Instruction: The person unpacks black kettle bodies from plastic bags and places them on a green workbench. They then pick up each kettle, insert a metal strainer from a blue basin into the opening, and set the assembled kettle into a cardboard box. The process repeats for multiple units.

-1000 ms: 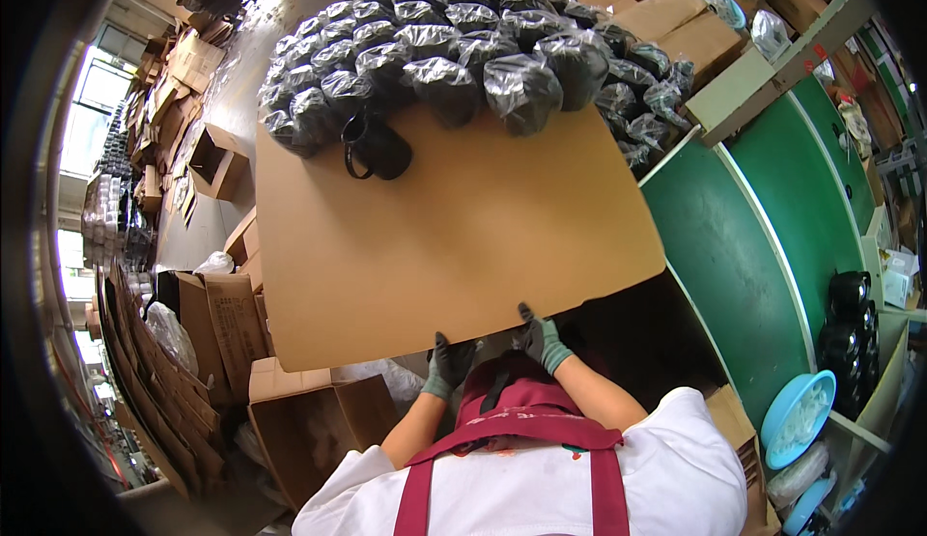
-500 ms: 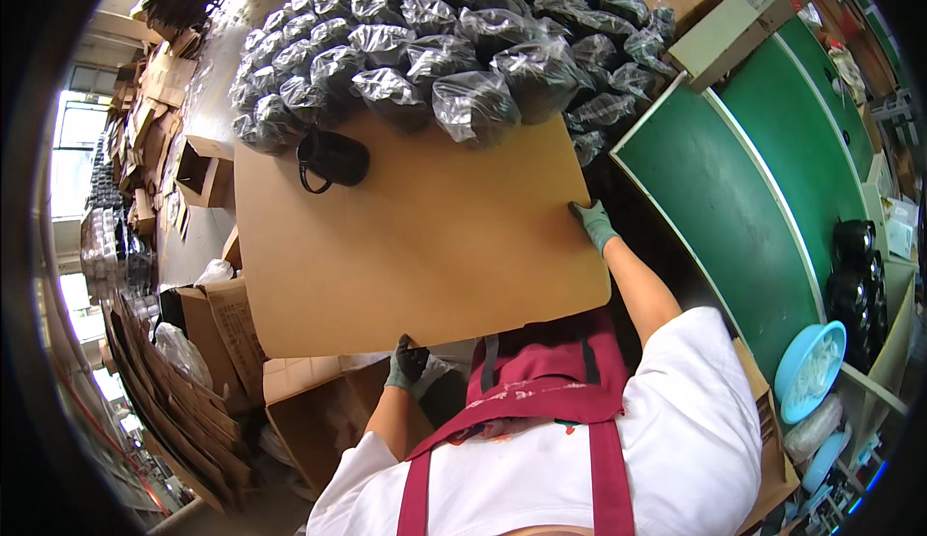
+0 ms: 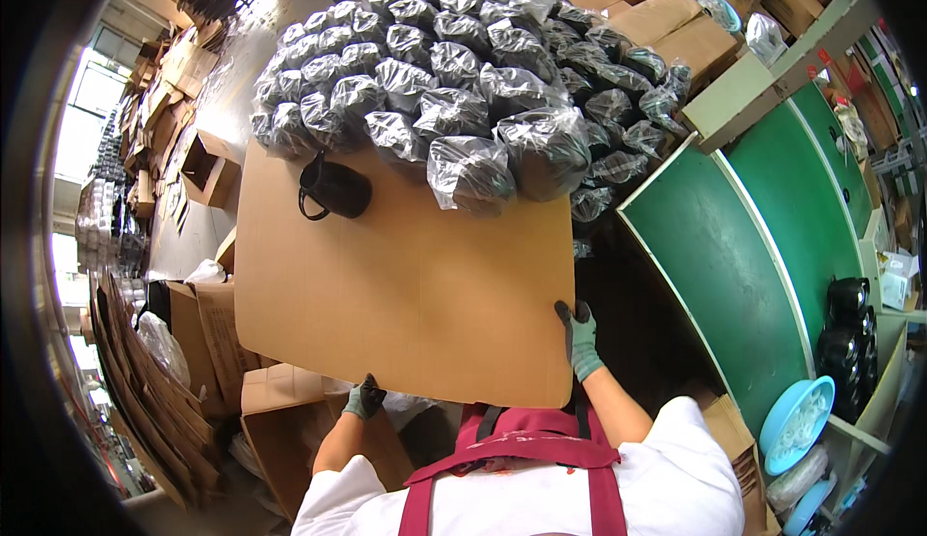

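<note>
Cardboard sheet [image 3: 415,295] lies before the person, its near edge close to the maroon apron [image 3: 550,423]. The gloved left hand [image 3: 365,398] meets that edge left of its middle; the gloved right hand [image 3: 581,335] has its thumb at the right edge, short of the near right corner. Whether either hand clamps the sheet cannot be told, as the underside is hidden. A black pitcher [image 3: 338,190] stands near the far left corner, handle toward the left edge. Bagged black vessels [image 3: 470,174] crowd the far end, hiding that edge; the sheet's middle and near half are bare. Right of it, a dark gap leaves room before the green tabletop [image 3: 715,246]. An open carton [image 3: 273,391] sits below the near edge's left part.
</note>
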The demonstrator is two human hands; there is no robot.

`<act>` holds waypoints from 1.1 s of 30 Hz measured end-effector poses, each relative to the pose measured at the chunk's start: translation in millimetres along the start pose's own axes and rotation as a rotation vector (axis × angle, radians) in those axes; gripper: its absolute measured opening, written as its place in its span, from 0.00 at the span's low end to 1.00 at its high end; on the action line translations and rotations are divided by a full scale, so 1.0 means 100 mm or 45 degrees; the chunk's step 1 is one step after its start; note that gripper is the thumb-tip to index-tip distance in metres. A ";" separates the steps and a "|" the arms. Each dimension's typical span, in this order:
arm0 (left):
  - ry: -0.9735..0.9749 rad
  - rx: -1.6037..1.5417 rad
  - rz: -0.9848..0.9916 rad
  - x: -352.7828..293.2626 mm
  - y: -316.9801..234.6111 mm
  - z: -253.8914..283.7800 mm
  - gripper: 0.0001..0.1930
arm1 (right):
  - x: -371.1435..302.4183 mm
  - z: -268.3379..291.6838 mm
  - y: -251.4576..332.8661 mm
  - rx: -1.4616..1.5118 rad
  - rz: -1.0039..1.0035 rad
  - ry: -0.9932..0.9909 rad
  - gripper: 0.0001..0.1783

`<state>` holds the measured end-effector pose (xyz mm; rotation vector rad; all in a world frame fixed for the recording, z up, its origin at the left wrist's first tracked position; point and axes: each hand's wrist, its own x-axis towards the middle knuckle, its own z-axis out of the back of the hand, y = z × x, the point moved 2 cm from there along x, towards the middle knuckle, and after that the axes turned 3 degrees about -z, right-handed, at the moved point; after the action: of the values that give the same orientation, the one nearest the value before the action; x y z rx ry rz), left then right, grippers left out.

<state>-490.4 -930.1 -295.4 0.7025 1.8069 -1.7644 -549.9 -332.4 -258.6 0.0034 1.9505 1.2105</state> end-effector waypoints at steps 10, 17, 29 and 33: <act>-0.069 -0.607 0.290 -0.05 0.15 0.25 0.15 | -0.77 0.13 -0.10 0.160 0.003 -0.083 0.13; -0.414 -0.526 0.254 -0.04 -0.43 0.17 0.18 | -0.98 0.06 -0.47 0.213 0.081 -0.128 0.12; -0.443 -0.410 -0.198 1.10 -1.05 1.30 0.20 | -1.15 -0.09 -1.92 0.462 -0.268 0.125 0.16; -0.468 0.147 -0.113 1.47 -1.35 1.27 0.13 | -1.32 -0.58 -2.07 -0.183 -0.532 0.426 0.18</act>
<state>-689.4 -1057.9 -299.6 0.3155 1.5174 -1.9214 -418.3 -539.5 -317.3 -0.6860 2.0026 1.1129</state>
